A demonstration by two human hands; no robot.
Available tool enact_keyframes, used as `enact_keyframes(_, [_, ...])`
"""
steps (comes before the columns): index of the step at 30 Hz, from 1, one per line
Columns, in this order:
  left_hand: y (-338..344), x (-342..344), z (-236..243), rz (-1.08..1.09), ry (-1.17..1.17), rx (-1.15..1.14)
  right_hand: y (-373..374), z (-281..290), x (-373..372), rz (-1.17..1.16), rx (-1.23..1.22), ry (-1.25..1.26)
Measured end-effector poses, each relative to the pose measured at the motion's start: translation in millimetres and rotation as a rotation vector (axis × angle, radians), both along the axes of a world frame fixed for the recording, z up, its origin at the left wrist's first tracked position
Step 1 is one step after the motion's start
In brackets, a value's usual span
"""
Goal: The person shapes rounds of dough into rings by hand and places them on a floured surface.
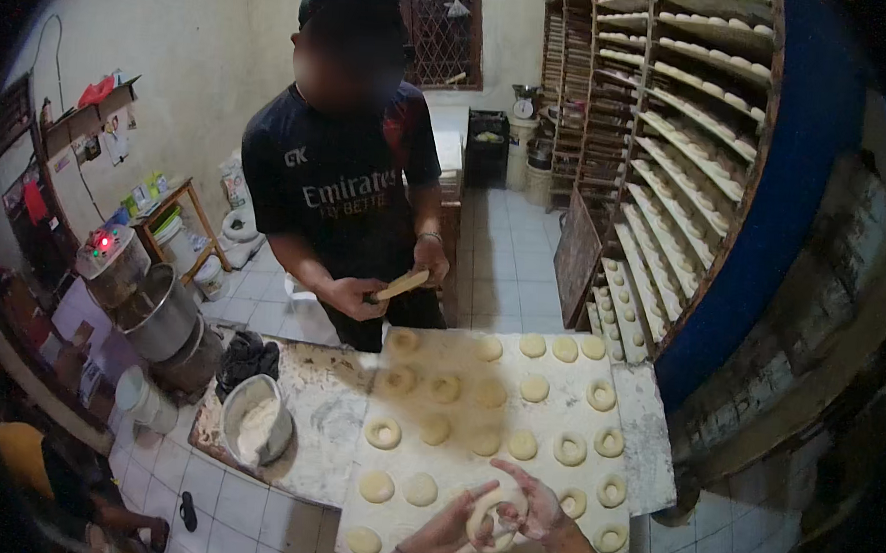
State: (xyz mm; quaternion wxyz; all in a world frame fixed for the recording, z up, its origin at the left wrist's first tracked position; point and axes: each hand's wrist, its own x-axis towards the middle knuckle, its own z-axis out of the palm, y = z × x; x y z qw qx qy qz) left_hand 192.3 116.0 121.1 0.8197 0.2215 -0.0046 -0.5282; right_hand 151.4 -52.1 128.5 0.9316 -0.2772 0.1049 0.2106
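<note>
Between my two hands is a pale dough ring (pixel 500 499), raised just above the near edge of a floured board (pixel 405 520). My left hand (pixel 455 527) grips its left side, with fingers by the hole. My right hand (pixel 539 504) holds the other side, its index finger stretched out along the top. Rows of dough pieces lie on the board. Several at the right, such as one dough ring (pixel 569 448), have a hole through them; others, like a dough round (pixel 376 486) near my left hand, are flat discs without one.
A bowl of flour (pixel 255 429) and a dark cloth (pixel 246 361) sit on the table at the left. Across the table a person (pixel 348 171) holds a flat tan piece. A tall rack (pixel 659 178) of dough trays stands at the right; a mixer (pixel 156 307) is at the far left.
</note>
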Motion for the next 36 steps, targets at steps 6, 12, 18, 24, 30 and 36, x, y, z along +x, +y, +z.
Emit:
enact_keyframes(6, [-116, 0, 4, -0.165, 0.149, -0.372, -128, -2, -10, -0.004, -0.385, -0.02])
enact_keyframes(12, [-208, 27, -3, -0.042, -0.315, 0.575, -212, -1, 21, -0.038, -1.275, -0.827])
enact_keyframes(18, [-303, 32, 20, 0.585, 0.256, 0.259, -241, -20, 34, -0.76, 0.398, 0.154])
enact_keyframes(24, [-273, 19, -24, 0.269, 0.642, -0.118, -241, -48, 22, -0.539, 0.195, 0.348])
enact_keyframes(30, [-260, 84, -26, 0.2, 0.004, 0.477, -246, -65, 52, -0.183, 0.026, 0.284])
enact_keyframes(36, [-280, 139, -82, 0.216, -0.586, 0.851, -246, -119, 124, -0.305, -0.872, 0.097])
